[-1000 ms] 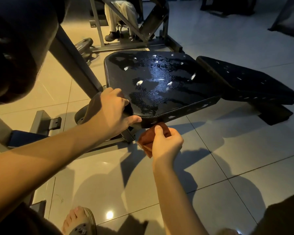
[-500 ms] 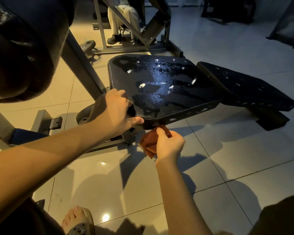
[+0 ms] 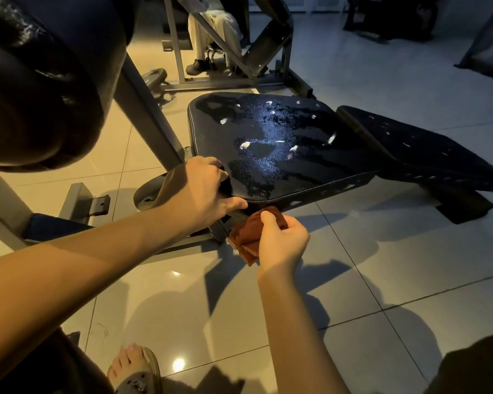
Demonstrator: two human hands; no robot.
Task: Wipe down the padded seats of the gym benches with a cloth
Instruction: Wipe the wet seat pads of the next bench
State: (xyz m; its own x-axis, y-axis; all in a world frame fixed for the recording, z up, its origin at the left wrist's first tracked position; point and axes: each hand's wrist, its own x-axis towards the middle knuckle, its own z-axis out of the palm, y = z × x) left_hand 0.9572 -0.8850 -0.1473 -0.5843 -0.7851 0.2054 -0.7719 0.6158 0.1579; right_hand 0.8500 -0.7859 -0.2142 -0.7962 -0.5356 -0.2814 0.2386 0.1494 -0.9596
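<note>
A black padded seat [image 3: 279,149], worn with white tears, sits low over the tiled floor in the middle of the head view. My left hand [image 3: 199,189] grips its near left corner, fingers curled over the top edge and thumb along the front rim. My right hand [image 3: 282,240] holds a folded rust-brown cloth [image 3: 246,240] just below the seat's front edge, pressed near the underside. A second black pad [image 3: 419,152], the backrest, stretches away to the right.
A large black roller pad [image 3: 40,81] looms close at the upper left on a grey steel frame [image 3: 145,115]. Another machine frame [image 3: 268,52] stands behind, with a seated person's legs [image 3: 211,32]. My sandalled foot [image 3: 137,368] is at the bottom.
Both hands stay at the seat's front corner. My right hand with the cloth has crept slightly up toward the seat's underside; the view has shifted a little.
</note>
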